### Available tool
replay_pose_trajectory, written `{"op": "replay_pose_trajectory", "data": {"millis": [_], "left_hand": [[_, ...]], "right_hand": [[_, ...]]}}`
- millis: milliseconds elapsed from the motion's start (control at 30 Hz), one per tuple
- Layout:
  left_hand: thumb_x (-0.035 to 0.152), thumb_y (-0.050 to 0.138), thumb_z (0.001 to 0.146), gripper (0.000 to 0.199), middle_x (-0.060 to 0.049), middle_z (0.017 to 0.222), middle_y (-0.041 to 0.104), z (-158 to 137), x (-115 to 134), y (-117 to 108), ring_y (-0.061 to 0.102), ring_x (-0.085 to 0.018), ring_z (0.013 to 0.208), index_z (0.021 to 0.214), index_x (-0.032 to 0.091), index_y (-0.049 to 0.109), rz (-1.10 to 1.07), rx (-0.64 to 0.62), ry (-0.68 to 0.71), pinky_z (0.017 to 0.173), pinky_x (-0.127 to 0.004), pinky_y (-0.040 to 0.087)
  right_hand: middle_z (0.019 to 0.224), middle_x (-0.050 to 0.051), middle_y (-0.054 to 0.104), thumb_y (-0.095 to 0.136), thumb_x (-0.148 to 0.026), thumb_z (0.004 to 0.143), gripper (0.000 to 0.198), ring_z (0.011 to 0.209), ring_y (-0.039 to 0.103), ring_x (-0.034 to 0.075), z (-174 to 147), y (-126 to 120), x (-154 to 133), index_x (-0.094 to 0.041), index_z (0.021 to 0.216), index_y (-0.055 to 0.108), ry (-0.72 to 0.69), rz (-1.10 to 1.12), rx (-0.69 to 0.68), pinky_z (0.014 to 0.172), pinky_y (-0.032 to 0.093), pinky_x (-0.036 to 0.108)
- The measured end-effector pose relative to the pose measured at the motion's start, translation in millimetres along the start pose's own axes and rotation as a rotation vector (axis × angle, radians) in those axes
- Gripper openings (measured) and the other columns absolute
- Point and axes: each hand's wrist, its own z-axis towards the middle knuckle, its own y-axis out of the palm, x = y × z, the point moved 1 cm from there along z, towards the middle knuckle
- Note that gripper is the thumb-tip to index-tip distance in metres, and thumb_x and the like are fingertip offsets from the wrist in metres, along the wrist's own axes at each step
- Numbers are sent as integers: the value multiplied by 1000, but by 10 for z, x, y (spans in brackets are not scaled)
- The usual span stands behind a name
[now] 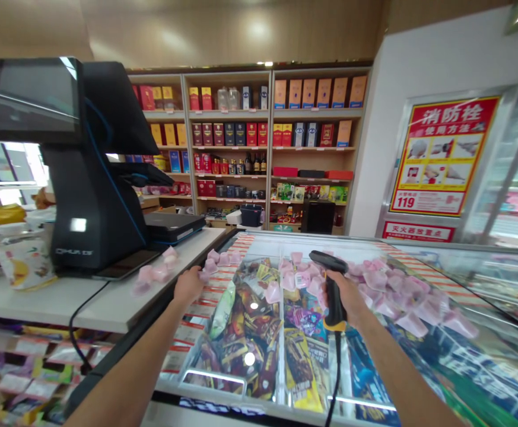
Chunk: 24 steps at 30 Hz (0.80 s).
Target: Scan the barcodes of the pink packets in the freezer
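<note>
My right hand is wrapped round the grip of a black and yellow barcode scanner. The scanner stands upright above the glass freezer lid, its cord running down toward me. My left hand is at the lid's left edge, its fingers closed at a small pink cup; the fingertips are partly hidden. Just beyond it sit several more pink cups. A larger scatter of pink cups covers the lid to the right of the scanner, and others lie behind and left of it.
Under the glass of the chest freezer are wrapped ice creams. On the left, a white counter carries a black checkout terminal and more pink pieces. Shelves of boxed goods stand behind, beside a red wall sign.
</note>
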Motion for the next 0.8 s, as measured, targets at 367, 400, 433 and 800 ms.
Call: {"op": "replay_pose_trajectory", "data": {"millis": [367,400,433,800], "left_hand": [[31,58,59,40,-13,95,58,-265,618,340,55,-23,89,94,14,51,-199,60,43,70,-28,39],[30,58,59,43,-13,97,57,-299,679,363,55,-22,90,97,14,49,-223,76,55,71,-28,39],[29,59,58,45,-13,98,57,-331,736,385,54,-21,90,99,14,48,-247,91,71,71,-28,39],[14,57,58,58,-11,106,51,-433,1012,517,47,-20,101,112,14,35,-399,232,258,85,-33,36]], "right_hand": [[41,-1,50,49,-41,67,29,32,44,8,-150,251,192,-14,56,50,23,-132,-225,32,35,20],[40,-1,49,48,-42,67,30,32,43,8,-161,273,210,-14,56,50,29,-142,-239,32,35,20],[39,-1,49,48,-42,67,31,32,43,8,-175,298,223,-14,56,50,33,-147,-250,32,35,20],[38,-2,48,45,-40,68,30,31,41,7,-395,518,171,-15,53,49,98,-133,-340,33,35,20]]}}
